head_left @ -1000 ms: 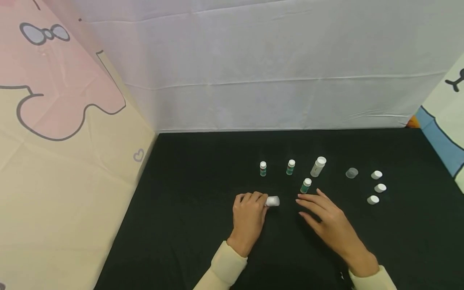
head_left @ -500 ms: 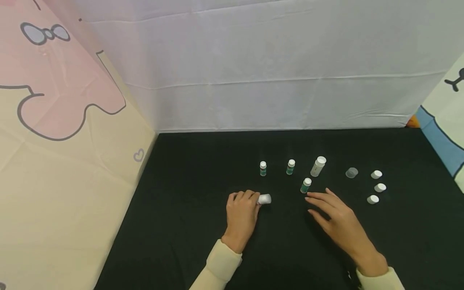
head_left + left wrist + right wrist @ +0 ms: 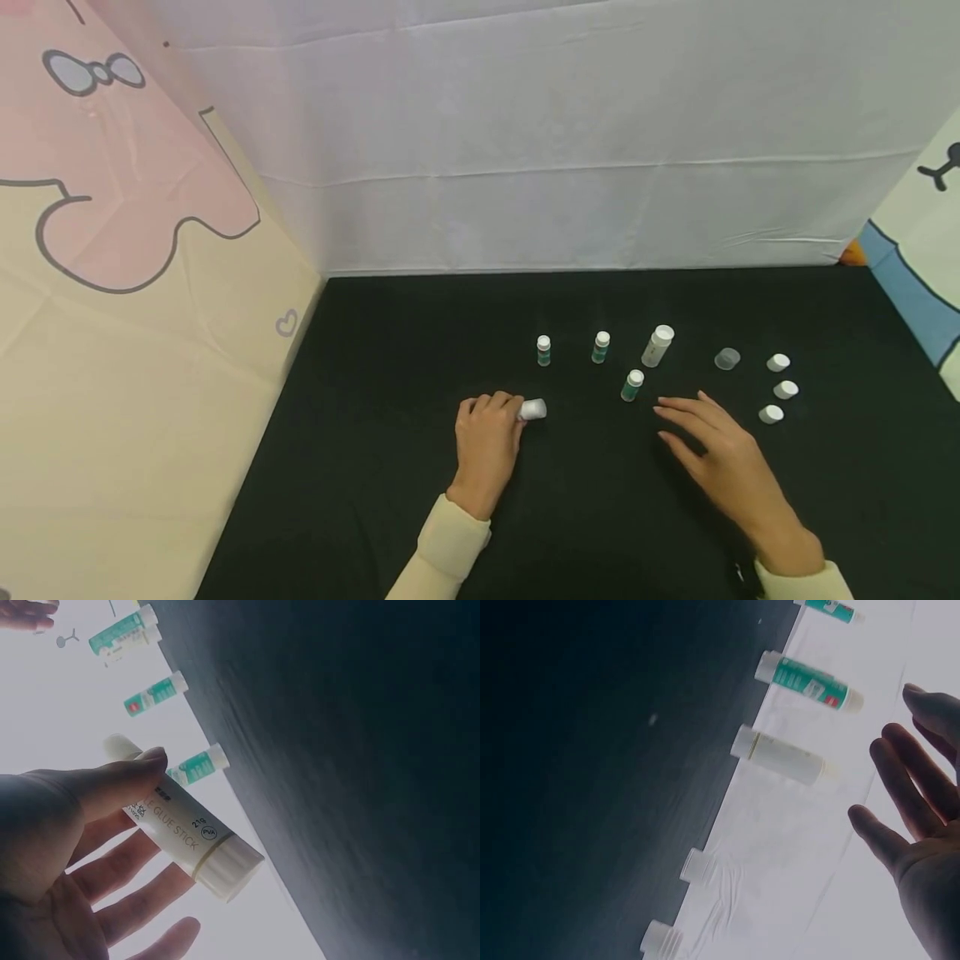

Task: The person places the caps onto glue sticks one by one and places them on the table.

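My left hand [image 3: 486,442] grips a white glue stick [image 3: 533,409] that lies sideways, one end sticking out to the right of the fingers. Lettering reading "GLUE STICK", "21g" and "PVA" shows on this white glue stick [image 3: 191,825] in the left wrist view, where the thumb presses across its barrel. Its far end is narrower and partly behind the thumb. Over the right part of the table, my right hand [image 3: 723,462] is held with fingers spread and nothing between them. Nearest to its fingertips stands a green-labelled glue stick [image 3: 632,386].
Two more green-labelled glue sticks [image 3: 543,351] stand farther back, with a larger white glue stick [image 3: 657,347] to their right. A translucent cap [image 3: 727,359] and several white caps [image 3: 785,389] are at the right on the black table [image 3: 405,350]. White cloth [image 3: 525,167] hangs behind.
My left hand has moved left with the white glue stick. My right hand has drawn away to the right, off from the front green-labelled glue stick. The standing glue sticks and caps have stayed put.
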Available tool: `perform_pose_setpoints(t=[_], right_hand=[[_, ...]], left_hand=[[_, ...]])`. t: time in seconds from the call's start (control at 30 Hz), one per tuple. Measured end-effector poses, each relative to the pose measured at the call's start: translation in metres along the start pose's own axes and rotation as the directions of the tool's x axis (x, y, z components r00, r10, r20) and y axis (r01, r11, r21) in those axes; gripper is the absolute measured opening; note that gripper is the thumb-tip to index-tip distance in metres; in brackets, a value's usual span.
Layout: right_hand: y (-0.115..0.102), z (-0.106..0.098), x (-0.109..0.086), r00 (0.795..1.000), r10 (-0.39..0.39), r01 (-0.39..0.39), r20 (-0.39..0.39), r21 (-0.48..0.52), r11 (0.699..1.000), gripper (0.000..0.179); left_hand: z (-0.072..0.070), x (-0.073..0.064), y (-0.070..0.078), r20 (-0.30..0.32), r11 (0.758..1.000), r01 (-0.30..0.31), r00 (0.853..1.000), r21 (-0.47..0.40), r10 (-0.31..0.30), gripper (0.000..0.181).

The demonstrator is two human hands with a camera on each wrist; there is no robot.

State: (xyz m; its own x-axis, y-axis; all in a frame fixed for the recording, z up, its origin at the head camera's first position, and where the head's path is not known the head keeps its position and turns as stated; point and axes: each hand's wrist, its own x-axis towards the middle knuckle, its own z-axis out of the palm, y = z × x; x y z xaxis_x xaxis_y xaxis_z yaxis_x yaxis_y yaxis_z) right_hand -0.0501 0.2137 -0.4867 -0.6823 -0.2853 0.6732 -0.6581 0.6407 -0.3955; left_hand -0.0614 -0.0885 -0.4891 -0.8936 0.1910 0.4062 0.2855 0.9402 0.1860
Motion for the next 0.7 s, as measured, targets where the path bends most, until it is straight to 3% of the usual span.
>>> perform_pose_setpoints(t=[0.37,0.4,0.5,0.63,0.67,0.7], right_hand=[[0.014,-0.015,-0.008,0.995,0.1,-0.099,0.02,-0.065,0.993,0.066],[0.015,-0.017,-0.009,0.994,0.108,-0.106,0.026,-0.066,0.992,0.063],[0.017,-0.02,-0.011,0.989,0.139,-0.135,0.049,-0.088,0.987,0.023],[0.019,-0.023,-0.013,0.98,0.185,-0.176,0.067,-0.118,0.977,0.04],[0.02,-0.024,-0.014,0.979,0.191,-0.182,0.069,-0.122,0.976,0.04],[0.022,-0.025,-0.014,0.979,0.192,-0.183,0.066,-0.121,0.976,0.028]], left_hand=[[-0.001,0.003,-0.017,-0.017,0.999,0.029,0.999,0.028,-0.029,0.03],[-0.001,0.003,-0.018,-0.018,0.999,0.032,0.999,0.029,-0.032,0.03],[-0.001,0.004,-0.023,-0.019,0.999,0.046,0.999,0.026,-0.046,0.029],[0.0,0.005,-0.028,-0.013,0.998,0.059,0.998,0.034,-0.059,0.028],[0.0,0.005,-0.03,-0.013,0.997,0.061,0.998,0.039,-0.06,0.028],[0.0,0.006,-0.031,-0.012,0.997,0.063,0.998,0.039,-0.062,0.028]])
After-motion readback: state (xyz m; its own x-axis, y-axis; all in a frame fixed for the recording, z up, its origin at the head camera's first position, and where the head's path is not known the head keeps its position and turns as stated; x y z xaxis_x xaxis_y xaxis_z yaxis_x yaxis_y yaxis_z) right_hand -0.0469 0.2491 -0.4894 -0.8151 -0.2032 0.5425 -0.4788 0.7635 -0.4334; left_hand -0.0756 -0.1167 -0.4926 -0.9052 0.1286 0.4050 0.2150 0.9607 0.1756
